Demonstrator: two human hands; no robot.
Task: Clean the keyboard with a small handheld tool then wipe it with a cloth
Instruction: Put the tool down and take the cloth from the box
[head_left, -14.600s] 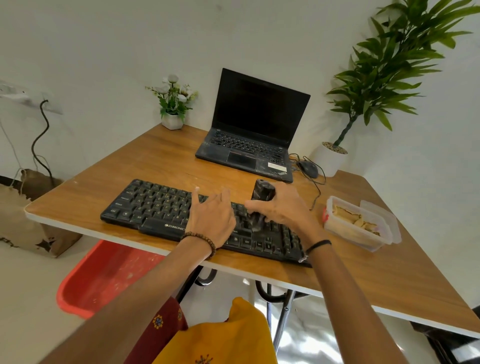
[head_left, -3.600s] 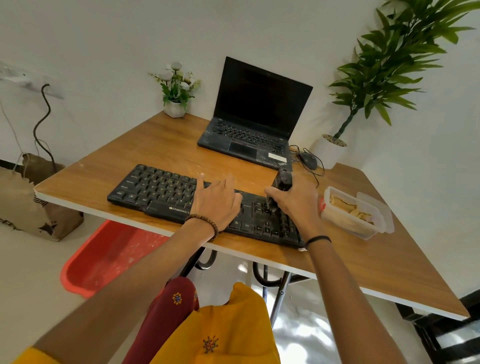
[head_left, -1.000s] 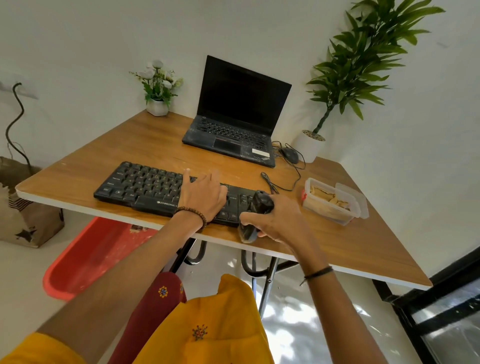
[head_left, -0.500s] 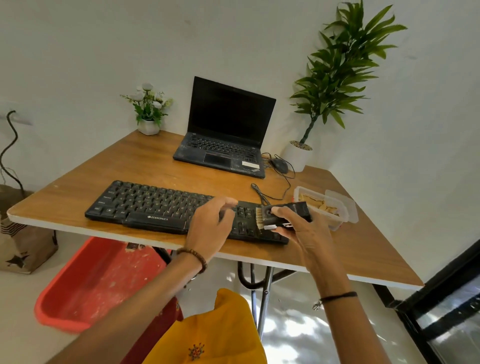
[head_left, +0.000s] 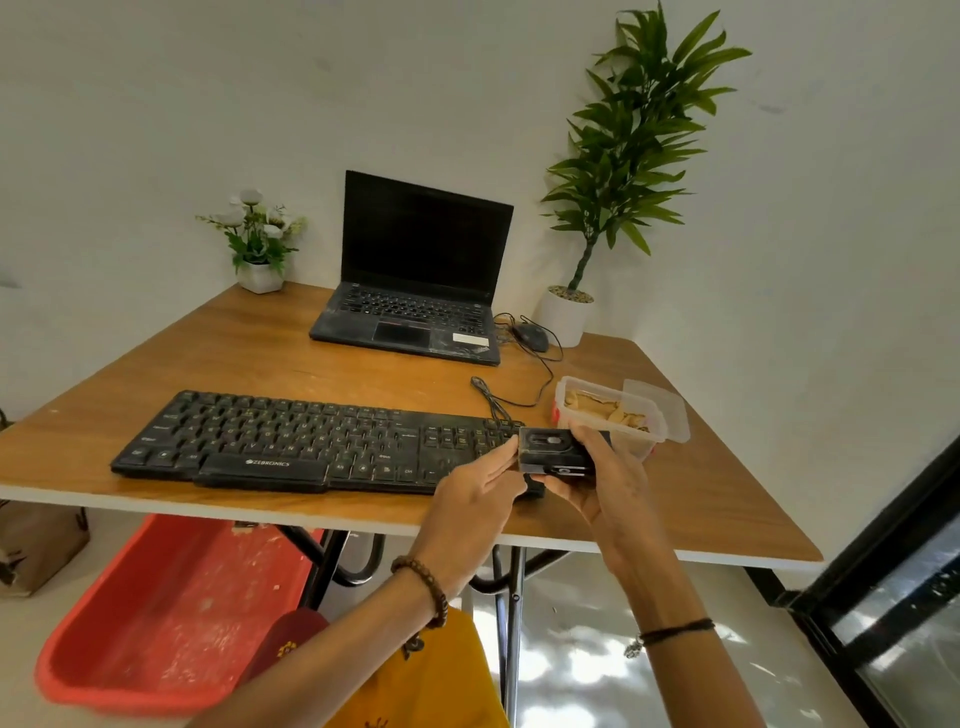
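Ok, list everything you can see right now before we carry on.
keyboard: 1, black, near table edge
cleaning tool: 1, black, held above keyboard's right end
laptop: 1, black, open, far side
mouse: 1, black, wired, right of laptop
plastic container: 1, clear, right of keyboard
flower pot: 1, white, far left corner
tall plant: 1, green, white pot
table: 1, wooden
tub: 1, red, on floor
left hand: fingertips touching tool
right hand: gripping tool

Bare wooden table (head_left: 249, 348) left open between keyboard (head_left: 291, 441) and laptop (head_left: 415, 312). At 2 o'clock, passage blocked by plastic container (head_left: 613, 410) and cable (head_left: 524, 384).
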